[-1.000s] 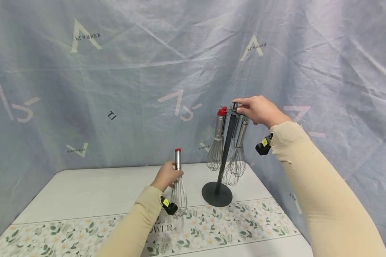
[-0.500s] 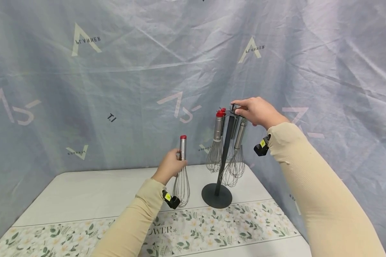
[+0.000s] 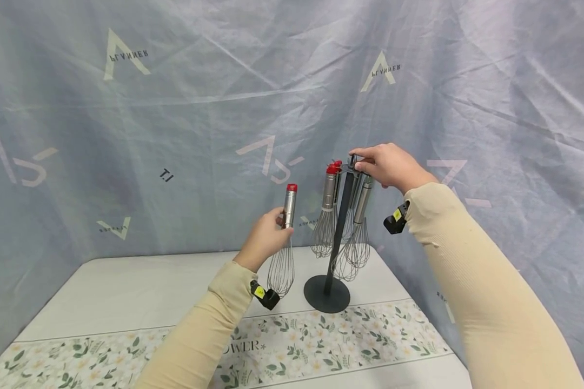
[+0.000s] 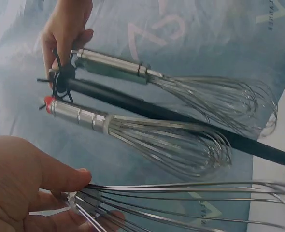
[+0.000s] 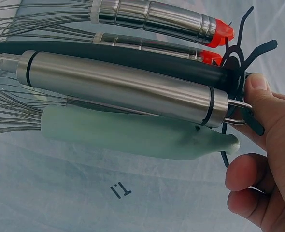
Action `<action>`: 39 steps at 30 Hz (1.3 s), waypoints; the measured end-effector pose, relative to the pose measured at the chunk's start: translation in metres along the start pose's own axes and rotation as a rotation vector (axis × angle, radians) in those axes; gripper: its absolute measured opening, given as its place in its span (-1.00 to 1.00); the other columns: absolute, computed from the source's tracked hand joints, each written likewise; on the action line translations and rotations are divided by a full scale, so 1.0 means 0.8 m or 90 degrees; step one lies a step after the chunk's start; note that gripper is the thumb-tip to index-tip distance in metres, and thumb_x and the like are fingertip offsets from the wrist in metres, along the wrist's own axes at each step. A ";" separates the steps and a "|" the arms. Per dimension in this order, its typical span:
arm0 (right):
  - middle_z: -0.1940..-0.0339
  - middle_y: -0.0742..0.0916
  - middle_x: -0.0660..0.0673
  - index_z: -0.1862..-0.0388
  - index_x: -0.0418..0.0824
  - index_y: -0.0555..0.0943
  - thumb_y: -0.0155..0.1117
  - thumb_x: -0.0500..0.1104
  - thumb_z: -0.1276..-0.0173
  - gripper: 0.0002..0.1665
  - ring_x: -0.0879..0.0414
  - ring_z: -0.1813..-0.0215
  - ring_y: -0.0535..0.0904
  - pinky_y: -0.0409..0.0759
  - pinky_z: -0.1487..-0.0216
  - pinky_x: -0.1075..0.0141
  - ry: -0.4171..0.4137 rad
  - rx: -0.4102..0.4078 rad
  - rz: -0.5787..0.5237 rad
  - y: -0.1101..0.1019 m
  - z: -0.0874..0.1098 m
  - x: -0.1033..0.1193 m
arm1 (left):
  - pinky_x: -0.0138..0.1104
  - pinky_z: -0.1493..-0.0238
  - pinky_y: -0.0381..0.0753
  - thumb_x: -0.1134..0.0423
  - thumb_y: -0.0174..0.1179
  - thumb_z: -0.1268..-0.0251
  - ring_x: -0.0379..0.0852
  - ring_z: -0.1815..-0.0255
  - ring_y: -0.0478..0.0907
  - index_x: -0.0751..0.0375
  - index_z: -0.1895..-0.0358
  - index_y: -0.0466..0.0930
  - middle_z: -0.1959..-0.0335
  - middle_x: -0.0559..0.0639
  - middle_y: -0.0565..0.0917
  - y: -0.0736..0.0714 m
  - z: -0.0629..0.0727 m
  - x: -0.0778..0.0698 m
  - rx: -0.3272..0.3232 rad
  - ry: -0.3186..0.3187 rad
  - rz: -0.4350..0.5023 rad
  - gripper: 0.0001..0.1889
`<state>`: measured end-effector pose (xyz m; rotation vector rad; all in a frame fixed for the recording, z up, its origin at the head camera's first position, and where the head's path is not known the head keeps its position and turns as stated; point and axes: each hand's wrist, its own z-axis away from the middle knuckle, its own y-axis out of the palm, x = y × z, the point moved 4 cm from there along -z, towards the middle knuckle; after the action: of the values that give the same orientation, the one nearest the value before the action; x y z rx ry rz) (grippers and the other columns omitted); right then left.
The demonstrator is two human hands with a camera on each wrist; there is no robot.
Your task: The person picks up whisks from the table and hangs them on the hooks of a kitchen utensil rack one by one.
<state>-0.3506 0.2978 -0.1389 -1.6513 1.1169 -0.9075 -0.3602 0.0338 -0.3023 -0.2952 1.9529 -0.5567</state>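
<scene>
My left hand grips a steel whisk with a red end cap, its handle pointing up and its wires hanging above the table. In the left wrist view, thumb and fingers close round the whisk where wires meet handle. My right hand pinches the top of a black stand, beside its hooks. Several whisks hang there: red-capped ones on the left, a plain steel one and one with a pale green handle on the right.
The stand's round black base sits on a white table with a floral band across it. A grey-blue curtain hangs behind and along the right side. Black cameras are strapped at both wrists.
My left hand has raised the whisk and carried it right, closer to the stand. The right hand stays at the stand's top.
</scene>
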 end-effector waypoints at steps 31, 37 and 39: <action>-0.17 0.73 -0.15 -0.58 0.06 0.33 0.12 0.00 -0.61 -0.39 -0.06 0.60 0.59 0.53 0.40 0.13 0.026 -0.008 -0.003 0.003 0.001 0.000 | -0.27 0.22 0.65 0.29 0.30 -0.40 -0.11 0.18 0.63 0.08 -0.40 0.46 0.04 0.01 0.61 0.033 -0.015 -0.082 0.059 0.112 -0.024 -0.48; -0.18 0.72 -0.15 -0.58 0.07 0.33 0.11 0.01 -0.61 -0.39 0.01 0.63 0.56 0.52 0.42 0.14 0.026 -0.009 -0.003 0.003 0.001 0.000 | -0.25 0.30 0.62 0.29 0.31 -0.39 -0.11 0.31 0.62 0.06 -0.16 0.57 0.12 0.00 0.61 0.042 -0.020 -0.080 0.052 0.132 -0.032 -0.68; -0.18 0.73 -0.14 -0.58 0.08 0.33 0.11 0.01 -0.61 -0.40 0.01 0.63 0.56 0.51 0.42 0.14 0.027 -0.012 -0.002 0.004 0.002 0.001 | -0.24 0.29 0.61 0.28 0.32 -0.39 -0.11 0.30 0.61 0.04 -0.23 0.55 0.10 0.01 0.60 0.045 -0.021 -0.079 0.048 0.127 -0.033 -0.62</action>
<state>-0.3499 0.2970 -0.1422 -1.6558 1.1551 -0.9410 -0.3464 0.0970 -0.2651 -0.2501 2.1148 -0.7152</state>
